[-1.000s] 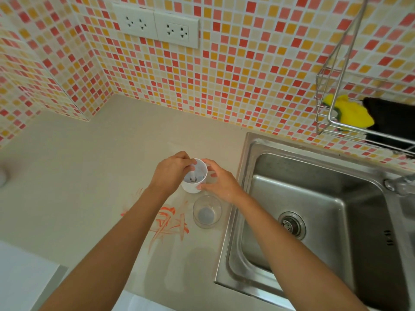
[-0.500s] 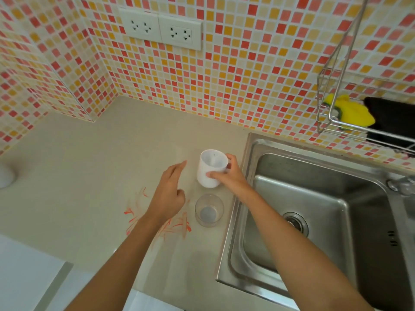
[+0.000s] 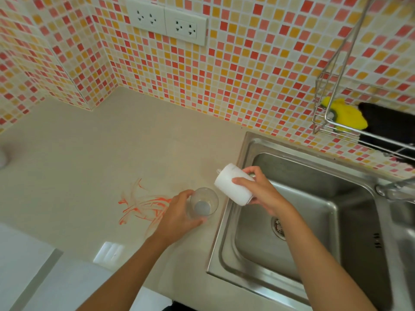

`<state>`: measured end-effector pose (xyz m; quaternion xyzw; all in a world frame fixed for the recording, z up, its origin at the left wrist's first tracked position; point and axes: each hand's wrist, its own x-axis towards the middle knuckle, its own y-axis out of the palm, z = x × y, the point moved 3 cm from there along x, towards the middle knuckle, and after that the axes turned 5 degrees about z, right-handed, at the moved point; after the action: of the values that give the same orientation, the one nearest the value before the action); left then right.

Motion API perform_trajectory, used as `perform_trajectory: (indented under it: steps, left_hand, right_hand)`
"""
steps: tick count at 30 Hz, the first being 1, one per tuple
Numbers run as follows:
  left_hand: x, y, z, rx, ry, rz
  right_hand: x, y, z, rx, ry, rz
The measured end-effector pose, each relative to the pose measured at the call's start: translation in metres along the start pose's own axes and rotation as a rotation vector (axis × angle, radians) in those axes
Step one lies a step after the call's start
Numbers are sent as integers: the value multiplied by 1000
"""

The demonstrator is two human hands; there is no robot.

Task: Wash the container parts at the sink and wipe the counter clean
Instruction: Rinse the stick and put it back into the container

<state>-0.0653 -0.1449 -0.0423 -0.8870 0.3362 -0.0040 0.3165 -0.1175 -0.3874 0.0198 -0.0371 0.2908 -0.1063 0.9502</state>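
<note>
My right hand (image 3: 263,191) grips a white container part (image 3: 231,182), tilted on its side above the sink's left rim. A clear cup-shaped part (image 3: 204,204) stands upright on the beige counter (image 3: 89,158) just left of the sink. My left hand (image 3: 177,215) wraps around its left side, thumb and fingers on its wall. An orange-red smear (image 3: 143,204) marks the counter left of the clear part. The steel sink (image 3: 314,223) has a drain strainer (image 3: 278,227) in its basin.
A wire rack (image 3: 336,122) on the tiled wall holds a yellow sponge (image 3: 345,114) and a black cloth (image 3: 388,122). The tap (image 3: 397,187) juts in at the right edge. Two wall sockets (image 3: 166,22) sit above the counter. A white object (image 3: 2,157) shows at the far left.
My right hand lifted the white part off the counter and tipped it toward the sink. My left hand let go of it and moved down to take hold of the clear part.
</note>
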Motion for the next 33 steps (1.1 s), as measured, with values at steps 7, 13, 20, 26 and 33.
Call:
perform_trajectory:
  steps: [7,13,20,26,33]
  left_hand:
    - [17,-1,-8,-141,-50,-2]
    - [45,-1,-18,-122,-3,-26]
    - [52,0,-17,-132,32,-44]
    - [47,0,-15,-228,13,-82]
    - [48,-4,-25,-251,84,-81]
  right_hand:
    - [-15,-4,12,-171,-127,-36]
    - [-12,17,33,-402,-229,-112]
    - [2,58,57,-771,-426,-134]
    - [12,83,54,-1083,-469,-132]
    - [15,78,40,-487,-393,-58]
